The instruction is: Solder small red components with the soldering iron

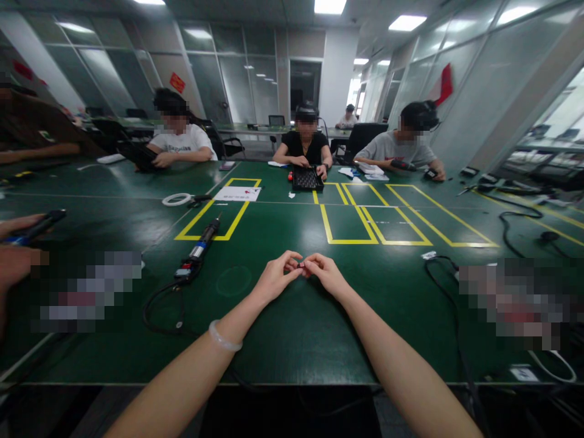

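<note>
Both of my hands meet over the green table (274, 347), fingertips together. Between them sits a tiny dark and reddish piece (301, 265), too small to name. My left hand (279, 274), with a pale bangle (224, 338) on its wrist, pinches it from one side. From the other side my right hand (325, 274) closes its thumb and fingers on it. To the left of my hands an electric screwdriver (201, 246) lies on the table, its cable curling toward the front edge.
Yellow tape rectangles (351, 242) mark the tabletop ahead. A white sheet (237, 193) and a coiled white cable (177, 199) lie beyond the screwdriver. Opposite, a person handles a black tray (307, 179). Black cables (449, 304) run along the right. Another person's hand (20, 237) shows at far left.
</note>
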`<state>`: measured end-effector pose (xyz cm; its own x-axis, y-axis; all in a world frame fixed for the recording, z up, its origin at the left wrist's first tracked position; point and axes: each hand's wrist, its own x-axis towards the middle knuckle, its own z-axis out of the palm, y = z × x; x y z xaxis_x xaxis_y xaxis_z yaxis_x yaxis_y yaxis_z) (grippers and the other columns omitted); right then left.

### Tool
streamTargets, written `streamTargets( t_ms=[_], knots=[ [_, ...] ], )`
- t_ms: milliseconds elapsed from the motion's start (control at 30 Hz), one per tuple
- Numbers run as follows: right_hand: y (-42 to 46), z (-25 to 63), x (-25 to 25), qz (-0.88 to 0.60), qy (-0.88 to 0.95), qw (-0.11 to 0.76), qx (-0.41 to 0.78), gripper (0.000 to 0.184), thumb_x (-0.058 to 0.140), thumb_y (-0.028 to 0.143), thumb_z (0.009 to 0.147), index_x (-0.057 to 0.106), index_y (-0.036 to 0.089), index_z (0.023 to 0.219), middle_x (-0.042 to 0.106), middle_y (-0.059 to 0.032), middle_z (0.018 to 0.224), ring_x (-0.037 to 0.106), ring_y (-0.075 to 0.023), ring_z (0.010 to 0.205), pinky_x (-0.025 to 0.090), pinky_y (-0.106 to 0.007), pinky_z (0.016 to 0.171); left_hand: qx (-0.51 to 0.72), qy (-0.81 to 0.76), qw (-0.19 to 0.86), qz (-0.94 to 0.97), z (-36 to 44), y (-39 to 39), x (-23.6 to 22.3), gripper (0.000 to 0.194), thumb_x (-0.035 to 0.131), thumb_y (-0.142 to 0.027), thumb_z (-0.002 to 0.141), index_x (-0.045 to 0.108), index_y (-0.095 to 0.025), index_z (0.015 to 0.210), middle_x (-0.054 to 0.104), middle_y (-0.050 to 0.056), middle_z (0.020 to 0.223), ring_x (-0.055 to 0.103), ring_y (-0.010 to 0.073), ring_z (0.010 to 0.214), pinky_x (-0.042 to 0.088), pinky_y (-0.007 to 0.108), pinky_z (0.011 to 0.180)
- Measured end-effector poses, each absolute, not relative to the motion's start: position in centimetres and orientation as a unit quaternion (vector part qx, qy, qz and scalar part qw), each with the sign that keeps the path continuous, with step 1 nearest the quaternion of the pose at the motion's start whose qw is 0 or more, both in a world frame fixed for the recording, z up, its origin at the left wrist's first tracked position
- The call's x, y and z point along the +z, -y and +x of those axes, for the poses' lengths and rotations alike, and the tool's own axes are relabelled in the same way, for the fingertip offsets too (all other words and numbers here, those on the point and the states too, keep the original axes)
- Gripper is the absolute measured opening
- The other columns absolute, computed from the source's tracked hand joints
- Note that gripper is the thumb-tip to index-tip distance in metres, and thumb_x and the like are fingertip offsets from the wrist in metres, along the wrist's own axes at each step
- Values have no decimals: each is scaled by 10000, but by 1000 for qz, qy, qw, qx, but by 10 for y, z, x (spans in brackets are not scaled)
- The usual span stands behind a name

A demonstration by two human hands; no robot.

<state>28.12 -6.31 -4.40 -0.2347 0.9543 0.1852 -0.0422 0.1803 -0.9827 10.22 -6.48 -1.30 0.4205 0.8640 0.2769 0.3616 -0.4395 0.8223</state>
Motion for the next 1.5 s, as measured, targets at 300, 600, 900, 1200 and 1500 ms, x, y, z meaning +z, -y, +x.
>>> streamTargets(
  t_ms=[300,600,900,1200,1500],
  knots=[
    [62,281,-48,-358,587,498,529,286,659,406,768,576,172,910,652,-4,718,597,-126,652,470,-269,658,362,-410,372,750,100,62,-17,210,534,-315,848,615,-178,985,684,34,891,642,165,833,479,275,759],
    [59,282,-51,-373,587,489,527,248,637,391,784,575,156,839,648,-11,675,588,-125,616,468,-275,653,358,-400,336,774,102,63,-18,178,562,-262,825,580,-203,992,670,5,856,635,149,813,474,259,765],
    [61,282,-50,-340,575,501,551,258,628,380,799,583,163,930,659,-18,704,605,-130,648,482,-282,672,367,-392,352,767,100,62,-18,170,546,-283,844,601,-184,971,671,19,893,633,155,857,474,270,800],
    [62,283,-49,-328,575,498,560,265,637,388,799,576,166,928,661,-23,706,615,-137,658,490,-292,684,351,-400,347,772,100,65,-13,183,544,-315,847,615,-185,954,681,27,899,634,170,863,473,277,794],
    [62,281,-47,-354,586,484,545,274,597,416,822,574,158,909,658,-20,680,611,-134,634,486,-283,666,334,-389,454,729,99,50,-34,273,544,-384,845,600,-140,955,666,41,838,599,135,725,463,247,683]
  ],
)
